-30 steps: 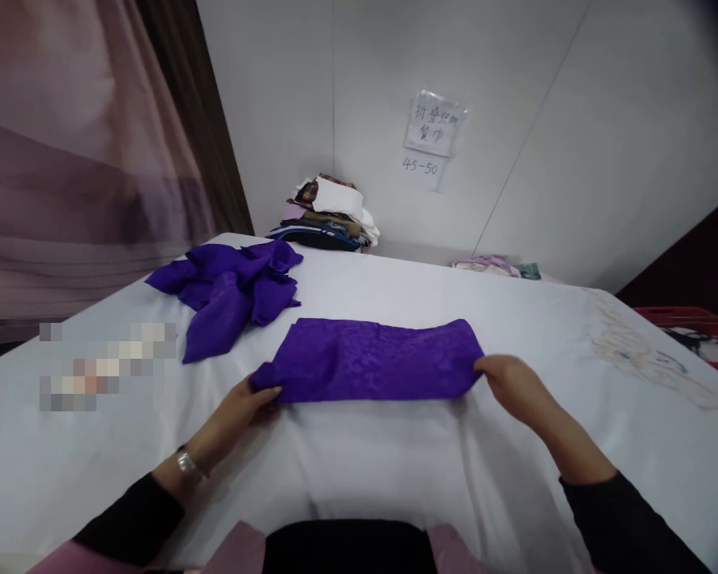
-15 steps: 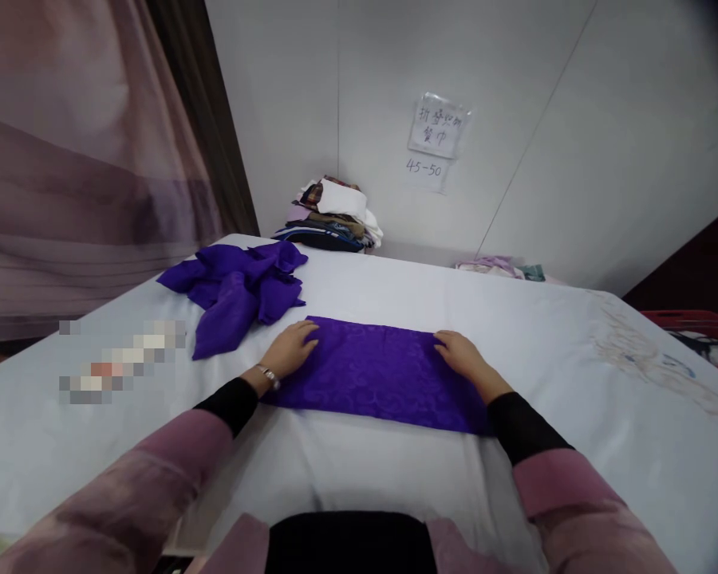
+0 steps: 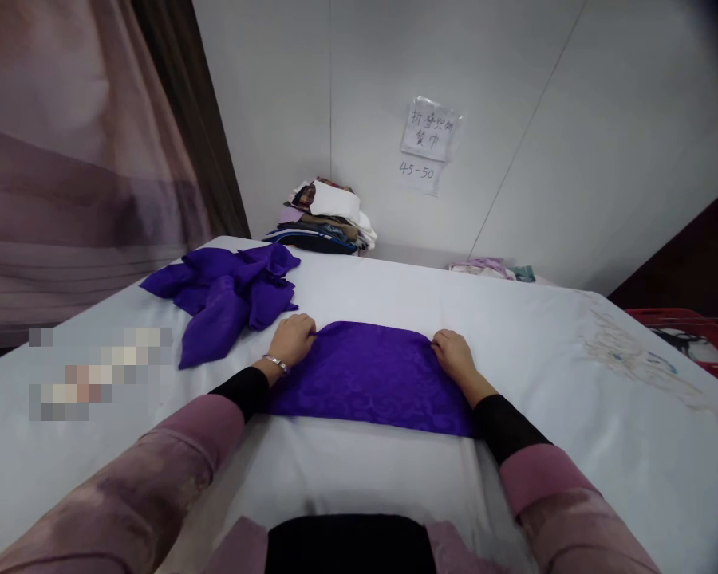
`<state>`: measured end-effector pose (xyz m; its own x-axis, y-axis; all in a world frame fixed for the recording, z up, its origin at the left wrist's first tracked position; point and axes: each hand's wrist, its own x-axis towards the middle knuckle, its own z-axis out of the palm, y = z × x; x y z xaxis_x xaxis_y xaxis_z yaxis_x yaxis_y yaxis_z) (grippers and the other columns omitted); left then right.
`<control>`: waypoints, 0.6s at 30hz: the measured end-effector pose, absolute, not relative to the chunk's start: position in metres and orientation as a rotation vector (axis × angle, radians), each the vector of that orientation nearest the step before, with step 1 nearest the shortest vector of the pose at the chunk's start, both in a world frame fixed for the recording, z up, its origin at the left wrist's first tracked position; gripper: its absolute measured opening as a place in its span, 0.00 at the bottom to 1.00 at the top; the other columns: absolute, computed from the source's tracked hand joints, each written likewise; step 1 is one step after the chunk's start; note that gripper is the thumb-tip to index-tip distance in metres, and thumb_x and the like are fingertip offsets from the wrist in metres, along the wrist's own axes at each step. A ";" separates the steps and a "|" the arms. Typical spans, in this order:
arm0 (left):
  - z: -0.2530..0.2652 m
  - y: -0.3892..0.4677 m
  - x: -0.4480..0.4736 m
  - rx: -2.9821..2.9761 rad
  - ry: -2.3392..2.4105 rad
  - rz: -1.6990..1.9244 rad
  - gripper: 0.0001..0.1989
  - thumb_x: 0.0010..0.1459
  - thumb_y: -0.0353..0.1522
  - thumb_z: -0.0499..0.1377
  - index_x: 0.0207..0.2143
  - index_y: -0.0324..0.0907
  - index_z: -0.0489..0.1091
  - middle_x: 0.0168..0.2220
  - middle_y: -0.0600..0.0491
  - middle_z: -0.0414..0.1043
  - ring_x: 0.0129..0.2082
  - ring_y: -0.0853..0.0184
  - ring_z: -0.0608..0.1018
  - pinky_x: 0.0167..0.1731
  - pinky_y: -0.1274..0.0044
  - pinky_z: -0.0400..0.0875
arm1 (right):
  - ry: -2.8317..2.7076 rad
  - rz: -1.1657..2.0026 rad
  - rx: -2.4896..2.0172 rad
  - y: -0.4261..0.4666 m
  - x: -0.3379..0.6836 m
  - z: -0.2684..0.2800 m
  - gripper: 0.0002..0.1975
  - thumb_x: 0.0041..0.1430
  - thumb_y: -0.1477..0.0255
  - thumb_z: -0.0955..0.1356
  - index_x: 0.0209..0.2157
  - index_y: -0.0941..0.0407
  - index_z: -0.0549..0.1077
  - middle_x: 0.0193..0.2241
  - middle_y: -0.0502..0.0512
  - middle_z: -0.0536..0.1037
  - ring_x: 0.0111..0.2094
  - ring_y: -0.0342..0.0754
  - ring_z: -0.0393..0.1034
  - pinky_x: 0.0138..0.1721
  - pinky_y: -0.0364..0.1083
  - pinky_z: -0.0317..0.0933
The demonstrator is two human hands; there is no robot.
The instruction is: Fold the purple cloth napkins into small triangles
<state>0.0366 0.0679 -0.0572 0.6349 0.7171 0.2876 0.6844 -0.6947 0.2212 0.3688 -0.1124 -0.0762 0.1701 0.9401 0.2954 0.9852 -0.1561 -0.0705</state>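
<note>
The bare left hand (image 3: 293, 338) and bare right hand (image 3: 455, 355) pinch the far edge of a purple, rectangular, patterned fabric piece (image 3: 368, 379) near its ends. The piece spans the gap between their fingers and spreads back past the wrists

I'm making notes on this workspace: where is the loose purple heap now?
In the head view, the purple heap lies on the left of the white table, beyond the left hand and left of the spread purple cloth.
</note>
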 end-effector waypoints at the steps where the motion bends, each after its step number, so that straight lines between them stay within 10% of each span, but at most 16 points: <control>1: -0.055 0.068 0.034 2.759 1.176 0.560 0.03 0.47 0.28 0.55 0.27 0.41 0.68 0.32 0.46 0.70 0.39 0.57 0.71 0.39 0.69 0.60 | -1.852 -0.278 -2.185 -0.114 0.369 -0.075 0.06 0.56 0.75 0.63 0.31 0.58 0.71 0.35 0.58 0.74 0.39 0.50 0.66 0.41 0.47 0.56; 8: -0.039 0.061 0.012 2.716 1.071 0.659 0.05 0.43 0.27 0.56 0.24 0.43 0.62 0.28 0.51 0.69 0.33 0.60 0.71 0.40 0.70 0.60 | -1.904 -0.360 -1.903 -0.134 0.373 -0.059 0.03 0.55 0.75 0.63 0.29 0.56 0.67 0.47 0.60 0.71 0.53 0.55 0.59 0.51 0.55 0.52; 18: -0.031 0.010 -0.027 2.382 1.009 0.858 0.11 0.37 0.25 0.62 0.26 0.45 0.68 0.28 0.51 0.68 0.32 0.57 0.71 0.38 0.70 0.63 | -1.898 -0.355 -1.912 -0.190 0.354 -0.037 0.14 0.61 0.71 0.59 0.47 0.56 0.67 0.36 0.59 0.74 0.38 0.52 0.67 0.41 0.52 0.61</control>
<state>-0.0268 0.0099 -0.0306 0.5475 0.7469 0.3773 0.4924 -0.6521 0.5764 0.3536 -0.1899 -0.0371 0.0347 0.8857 0.4629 0.9932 0.0211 -0.1148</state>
